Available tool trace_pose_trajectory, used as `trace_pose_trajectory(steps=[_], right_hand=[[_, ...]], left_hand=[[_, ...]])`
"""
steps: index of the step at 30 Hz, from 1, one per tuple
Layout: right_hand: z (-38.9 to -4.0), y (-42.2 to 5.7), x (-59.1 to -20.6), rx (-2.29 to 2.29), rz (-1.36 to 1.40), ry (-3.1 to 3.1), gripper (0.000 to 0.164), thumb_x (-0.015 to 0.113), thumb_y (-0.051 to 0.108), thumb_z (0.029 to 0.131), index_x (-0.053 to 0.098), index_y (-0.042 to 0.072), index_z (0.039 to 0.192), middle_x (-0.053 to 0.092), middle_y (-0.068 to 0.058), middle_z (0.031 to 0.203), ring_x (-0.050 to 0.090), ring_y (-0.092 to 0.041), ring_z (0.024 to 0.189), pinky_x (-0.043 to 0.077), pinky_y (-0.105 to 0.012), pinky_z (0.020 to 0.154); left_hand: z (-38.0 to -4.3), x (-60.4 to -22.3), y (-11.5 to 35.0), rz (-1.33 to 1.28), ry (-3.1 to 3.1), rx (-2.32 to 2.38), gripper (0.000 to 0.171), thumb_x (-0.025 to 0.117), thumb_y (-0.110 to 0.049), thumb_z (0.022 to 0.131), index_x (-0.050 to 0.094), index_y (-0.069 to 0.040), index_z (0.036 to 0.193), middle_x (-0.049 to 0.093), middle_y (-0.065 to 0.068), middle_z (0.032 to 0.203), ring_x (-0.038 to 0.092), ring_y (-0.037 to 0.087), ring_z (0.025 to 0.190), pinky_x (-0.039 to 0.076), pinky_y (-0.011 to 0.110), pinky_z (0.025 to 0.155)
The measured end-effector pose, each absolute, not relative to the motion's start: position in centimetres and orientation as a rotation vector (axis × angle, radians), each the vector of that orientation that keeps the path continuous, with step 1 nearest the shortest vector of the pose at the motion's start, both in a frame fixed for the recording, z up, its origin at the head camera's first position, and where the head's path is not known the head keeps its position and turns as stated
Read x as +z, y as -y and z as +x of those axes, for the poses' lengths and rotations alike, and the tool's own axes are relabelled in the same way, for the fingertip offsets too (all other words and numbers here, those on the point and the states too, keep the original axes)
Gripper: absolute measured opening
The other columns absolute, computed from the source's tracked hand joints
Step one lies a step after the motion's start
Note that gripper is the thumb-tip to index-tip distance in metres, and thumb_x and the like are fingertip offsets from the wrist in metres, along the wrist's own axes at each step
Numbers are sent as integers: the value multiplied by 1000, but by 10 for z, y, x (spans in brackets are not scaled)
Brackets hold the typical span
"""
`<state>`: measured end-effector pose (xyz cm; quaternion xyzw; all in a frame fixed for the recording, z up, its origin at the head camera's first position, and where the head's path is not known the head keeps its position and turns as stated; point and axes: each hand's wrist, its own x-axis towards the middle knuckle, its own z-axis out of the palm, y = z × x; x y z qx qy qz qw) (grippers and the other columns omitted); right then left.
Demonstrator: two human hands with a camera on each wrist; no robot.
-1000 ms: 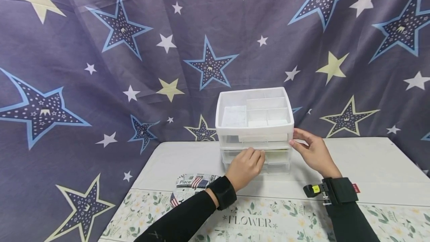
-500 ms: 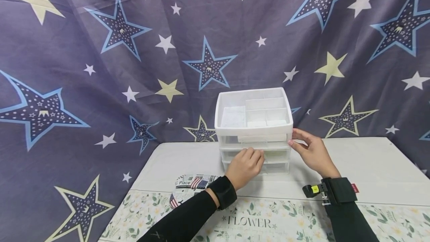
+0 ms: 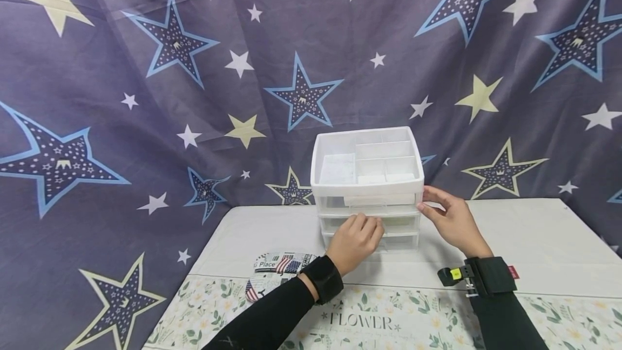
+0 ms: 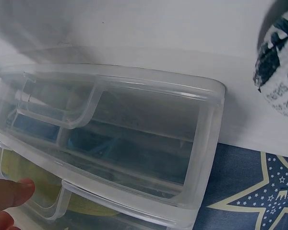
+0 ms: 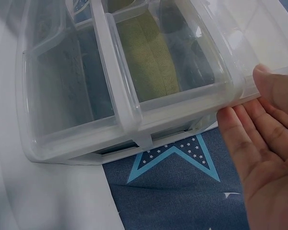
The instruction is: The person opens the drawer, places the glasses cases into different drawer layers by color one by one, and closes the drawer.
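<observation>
A white drawer organizer [image 3: 366,182] of clear plastic drawers stands on the table, its divided top tray open above. My left hand [image 3: 355,244] has curled fingers at the handle of the middle drawer [image 4: 86,203]. In the left wrist view a thumb [image 4: 23,190] meets that handle. Behind the middle drawer's front lies something yellow-green [image 5: 146,52]. My right hand [image 3: 455,221] rests against the organizer's right front corner. Its fairly straight fingers lie along the side and the thumb touches the front. All drawers look pushed in. Left-hand fingertips are partly hidden in the head view.
A rounded fabric item with newspaper and flag print [image 3: 282,271] lies left, partly behind the left forearm. A floral mat [image 3: 413,317] marked "FLOWER" covers the table's near part. A star-patterned curtain [image 3: 218,80] hangs right behind the table.
Both hands keep their places at the organizer. Only a tiny shift of the whole head view shows; no drawer has visibly moved.
</observation>
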<state>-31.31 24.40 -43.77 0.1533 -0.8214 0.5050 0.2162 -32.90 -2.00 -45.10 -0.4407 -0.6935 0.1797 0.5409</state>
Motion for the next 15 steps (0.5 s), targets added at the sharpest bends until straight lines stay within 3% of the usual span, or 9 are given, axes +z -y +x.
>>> trace_pose_trajectory(steps=[7, 15], right_hand=[[-313, -243, -437, 1398, 425, 2282, 49, 70, 16, 99, 56, 1, 144, 69, -19, 126, 63, -30, 120, 54, -34, 98], [-312, -244, -437, 1402, 428, 2283, 49, 69, 15, 100, 55, 2, 145, 69, -19, 126, 63, -32, 119, 55, -27, 98]], left_hand=[[-326, -459, 22, -1046, 1724, 454, 34, 40, -1, 104, 73, -8, 109, 69, 2, 97, 64, 17, 83, 59, 28, 79], [-318, -467, 23, -1107, 1807, 527, 27, 44, -7, 104, 71, -13, 110, 66, -2, 96, 62, 15, 86, 55, 25, 74]])
